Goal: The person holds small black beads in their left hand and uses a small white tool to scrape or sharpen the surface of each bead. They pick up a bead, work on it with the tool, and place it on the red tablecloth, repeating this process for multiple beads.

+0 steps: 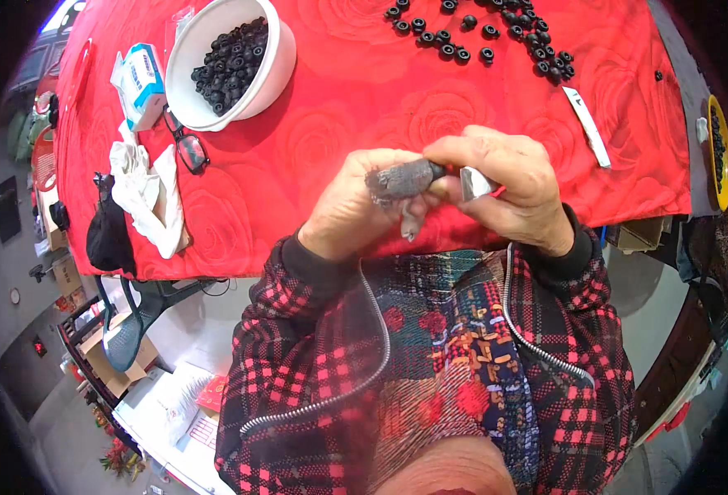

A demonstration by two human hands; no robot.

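Observation:
Both my hands meet over the table's near edge, in front of my chest. My left hand (352, 202) is closed, and a worn dark grey cover (401, 180) wraps its forefinger. At that finger's tip sits a small black part (437, 170), pinched where the two hands touch; its shape is mostly hidden. My right hand (512, 186) is closed around a short silver tool (476, 183) with a flat, shiny, blade-like face. The rest of this tool is hidden in the fingers. Many similar-looking black parts (537, 41) lie scattered at the far right.
A white bowl (277, 70) full of black parts (230, 68) stands far left on the red tablecloth (323, 99). Near it are a blue-white tissue pack (140, 87), glasses (191, 153), white cloth (145, 194) and black cloth (110, 227). A white strip (587, 128) lies right; a yellow bowl (720, 153) stands beyond.

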